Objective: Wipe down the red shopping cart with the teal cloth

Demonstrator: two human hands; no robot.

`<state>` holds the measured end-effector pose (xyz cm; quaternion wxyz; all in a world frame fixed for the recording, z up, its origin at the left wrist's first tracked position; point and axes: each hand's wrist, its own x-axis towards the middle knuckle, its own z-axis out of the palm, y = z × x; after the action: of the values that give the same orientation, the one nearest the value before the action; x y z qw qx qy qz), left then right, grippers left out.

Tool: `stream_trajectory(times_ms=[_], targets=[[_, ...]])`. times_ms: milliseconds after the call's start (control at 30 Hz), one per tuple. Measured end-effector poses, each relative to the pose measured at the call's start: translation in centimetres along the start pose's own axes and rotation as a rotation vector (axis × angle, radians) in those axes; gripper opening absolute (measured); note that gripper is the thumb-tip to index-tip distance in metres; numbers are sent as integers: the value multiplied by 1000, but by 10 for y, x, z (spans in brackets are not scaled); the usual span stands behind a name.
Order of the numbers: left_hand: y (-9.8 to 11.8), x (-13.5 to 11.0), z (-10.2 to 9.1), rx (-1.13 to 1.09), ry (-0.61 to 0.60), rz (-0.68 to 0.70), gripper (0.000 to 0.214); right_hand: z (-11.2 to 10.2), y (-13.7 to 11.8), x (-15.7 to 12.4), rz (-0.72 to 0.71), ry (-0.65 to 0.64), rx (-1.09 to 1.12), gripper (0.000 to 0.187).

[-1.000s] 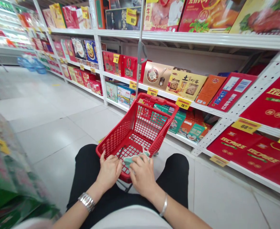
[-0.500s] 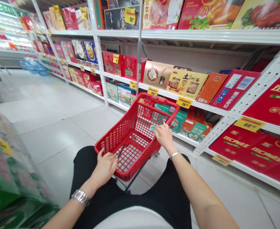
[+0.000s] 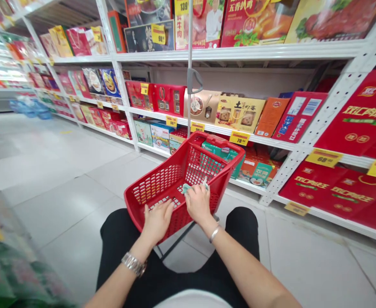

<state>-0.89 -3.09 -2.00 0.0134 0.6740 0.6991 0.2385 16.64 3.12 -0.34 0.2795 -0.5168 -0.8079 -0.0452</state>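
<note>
Now our left hand (image 3: pixel 157 220) rests open on the red basket (image 3: pixel 155 190); our right hand (image 3: pixel 199 204) grips a green cloth (image 3: pixel 188 187); the price tag (image 3: pixel 239 137) reads 78.

Your view is bright and evenly lit — only faint shadows on the pale floor (image 3: pixel 62 188). The red basket (image 3: pixel 162 188) is sharp; the green packs (image 3: pixel 11 265) at your left edge smear, and the shelves (image 3: pixel 239 52) bow — lens distortion.

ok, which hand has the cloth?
The right hand, holding a pale green cloth inside the red basket; the left hand only rests on its near rim.
</note>
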Motion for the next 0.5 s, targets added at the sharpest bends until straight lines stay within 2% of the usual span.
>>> stream_trajectory(times_ms=[67,133,233,300,400,500], targets=[[14,-4,7,62,47,82,48,-1,2,-1,-46,-4,-2,19],[14,-3,9,119,88,138,49,-5,8,1,-108,-17,-11,19],[-3,7,5,130,100,176,49,-16,22,8,-177,-32,-62,21],[-17,16,2,124,95,191,49,-28,35,16,-162,-42,-132,23],[-36,26,-1,121,79,204,51,-51,58,30,-118,-77,-258,26],[-53,35,-6,110,51,212,50,-75,76,38,-144,-118,-363,29]])
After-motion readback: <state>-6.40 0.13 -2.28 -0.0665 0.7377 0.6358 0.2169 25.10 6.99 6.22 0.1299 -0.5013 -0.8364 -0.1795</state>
